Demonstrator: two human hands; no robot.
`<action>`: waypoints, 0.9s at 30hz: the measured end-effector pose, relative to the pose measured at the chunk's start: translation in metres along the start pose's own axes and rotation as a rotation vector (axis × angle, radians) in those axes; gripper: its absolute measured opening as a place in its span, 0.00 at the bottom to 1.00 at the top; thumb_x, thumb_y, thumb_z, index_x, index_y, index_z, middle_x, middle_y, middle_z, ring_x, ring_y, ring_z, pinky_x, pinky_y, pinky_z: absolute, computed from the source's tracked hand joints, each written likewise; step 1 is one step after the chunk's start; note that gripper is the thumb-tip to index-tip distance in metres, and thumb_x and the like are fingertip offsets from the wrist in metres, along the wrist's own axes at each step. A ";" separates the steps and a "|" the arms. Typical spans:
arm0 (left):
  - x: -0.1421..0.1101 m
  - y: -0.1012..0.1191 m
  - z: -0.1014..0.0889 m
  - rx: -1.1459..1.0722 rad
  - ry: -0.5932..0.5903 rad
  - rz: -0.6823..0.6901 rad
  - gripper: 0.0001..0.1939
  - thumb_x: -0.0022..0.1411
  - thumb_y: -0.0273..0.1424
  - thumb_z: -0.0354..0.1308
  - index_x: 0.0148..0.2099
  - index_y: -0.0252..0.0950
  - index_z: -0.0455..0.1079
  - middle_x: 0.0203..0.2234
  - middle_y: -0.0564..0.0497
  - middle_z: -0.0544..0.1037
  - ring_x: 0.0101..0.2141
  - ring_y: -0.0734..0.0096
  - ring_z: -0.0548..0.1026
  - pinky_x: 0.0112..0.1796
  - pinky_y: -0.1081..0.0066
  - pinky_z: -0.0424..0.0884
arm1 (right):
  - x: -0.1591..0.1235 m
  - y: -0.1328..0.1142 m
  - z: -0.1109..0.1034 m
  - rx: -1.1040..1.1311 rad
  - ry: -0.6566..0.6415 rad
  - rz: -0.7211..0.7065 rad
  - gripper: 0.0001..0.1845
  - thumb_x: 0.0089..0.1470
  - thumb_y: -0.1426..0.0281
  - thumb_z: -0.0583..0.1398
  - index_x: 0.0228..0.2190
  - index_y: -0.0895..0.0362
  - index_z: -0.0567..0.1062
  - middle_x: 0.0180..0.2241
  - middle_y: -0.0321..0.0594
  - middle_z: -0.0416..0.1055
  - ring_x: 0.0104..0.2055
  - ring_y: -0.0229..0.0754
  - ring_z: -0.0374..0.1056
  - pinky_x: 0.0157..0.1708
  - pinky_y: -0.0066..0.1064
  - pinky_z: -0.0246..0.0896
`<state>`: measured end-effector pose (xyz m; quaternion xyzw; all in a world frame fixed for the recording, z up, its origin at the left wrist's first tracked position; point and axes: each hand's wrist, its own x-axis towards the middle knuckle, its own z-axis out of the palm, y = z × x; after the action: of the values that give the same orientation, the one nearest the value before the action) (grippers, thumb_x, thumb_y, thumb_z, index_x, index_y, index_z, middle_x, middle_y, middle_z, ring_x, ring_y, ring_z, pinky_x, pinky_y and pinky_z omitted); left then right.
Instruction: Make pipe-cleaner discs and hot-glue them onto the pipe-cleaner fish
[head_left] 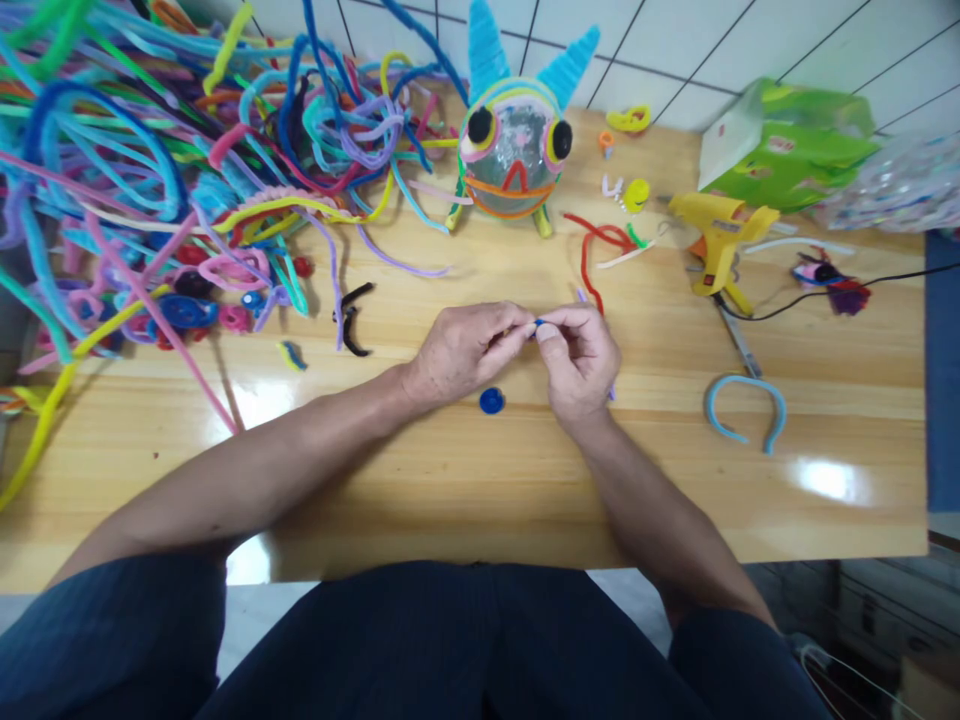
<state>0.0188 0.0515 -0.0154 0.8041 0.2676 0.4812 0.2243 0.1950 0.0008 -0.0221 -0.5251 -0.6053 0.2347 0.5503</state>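
My left hand (476, 350) and my right hand (581, 360) meet over the middle of the table, fingertips pinched together. Between them shows a bit of blue pipe cleaner (538, 324), mostly hidden by the fingers. Just below the hands lies a flat, round blue coil (492, 401). A red pipe cleaner (589, 262) runs up behind my right hand, and a purple strip partly shows beside it. Beyond the hands stands a clear round figure (514, 150) with blue ears, bulging eyes and an orange mouth.
A large tangle of coloured pipe cleaners (150, 200) covers the left side. Black pieces (351, 325) lie left of my hands. To the right are a yellow glue gun (718, 235) with a black cord, scissors (741, 342), a light blue arc (742, 382) and a green packet (787, 145).
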 end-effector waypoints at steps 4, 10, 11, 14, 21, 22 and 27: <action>0.000 0.000 0.000 0.007 -0.001 0.016 0.10 0.79 0.30 0.59 0.43 0.35 0.77 0.29 0.53 0.84 0.27 0.78 0.79 0.31 0.78 0.71 | 0.001 -0.001 0.001 -0.005 0.009 -0.020 0.04 0.69 0.66 0.63 0.39 0.51 0.78 0.35 0.33 0.76 0.36 0.39 0.72 0.39 0.37 0.70; -0.001 0.001 0.000 -0.002 -0.023 -0.009 0.11 0.80 0.31 0.58 0.42 0.35 0.78 0.30 0.52 0.85 0.28 0.77 0.81 0.33 0.77 0.73 | 0.002 -0.003 0.001 -0.025 0.020 -0.035 0.04 0.67 0.69 0.63 0.38 0.51 0.77 0.33 0.32 0.75 0.34 0.38 0.71 0.37 0.36 0.69; -0.001 0.001 0.000 -0.003 -0.022 -0.008 0.11 0.80 0.31 0.58 0.43 0.35 0.78 0.30 0.52 0.85 0.28 0.77 0.81 0.33 0.77 0.73 | 0.002 -0.003 0.001 -0.021 0.021 -0.041 0.04 0.67 0.69 0.63 0.37 0.51 0.77 0.33 0.32 0.74 0.34 0.38 0.71 0.37 0.36 0.69; -0.001 0.001 0.001 -0.006 -0.021 -0.004 0.11 0.80 0.31 0.58 0.42 0.35 0.78 0.29 0.53 0.84 0.28 0.77 0.81 0.33 0.77 0.73 | 0.003 -0.003 0.001 -0.006 0.022 -0.060 0.04 0.66 0.71 0.63 0.37 0.51 0.77 0.33 0.31 0.74 0.34 0.37 0.70 0.37 0.35 0.68; 0.000 0.002 -0.002 -0.034 -0.032 -0.027 0.08 0.78 0.29 0.60 0.43 0.35 0.78 0.29 0.54 0.84 0.27 0.78 0.79 0.32 0.78 0.71 | 0.002 -0.004 0.002 -0.022 0.023 -0.013 0.04 0.67 0.70 0.63 0.37 0.51 0.76 0.33 0.31 0.74 0.35 0.38 0.70 0.38 0.35 0.68; 0.001 0.002 -0.002 -0.029 -0.036 -0.032 0.08 0.78 0.29 0.60 0.43 0.35 0.78 0.28 0.54 0.84 0.27 0.79 0.79 0.32 0.78 0.71 | 0.002 -0.005 0.002 -0.016 0.024 -0.008 0.04 0.67 0.70 0.63 0.37 0.51 0.77 0.33 0.31 0.74 0.35 0.38 0.70 0.38 0.35 0.68; 0.002 0.002 -0.002 -0.023 -0.011 -0.023 0.08 0.78 0.28 0.61 0.42 0.34 0.78 0.27 0.54 0.83 0.26 0.79 0.77 0.30 0.79 0.69 | 0.001 -0.005 0.001 -0.022 0.007 0.022 0.03 0.68 0.69 0.63 0.38 0.51 0.77 0.34 0.32 0.76 0.35 0.38 0.71 0.39 0.35 0.69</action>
<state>0.0182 0.0512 -0.0123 0.8008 0.2700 0.4775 0.2406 0.1923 0.0007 -0.0181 -0.5387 -0.5999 0.2323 0.5440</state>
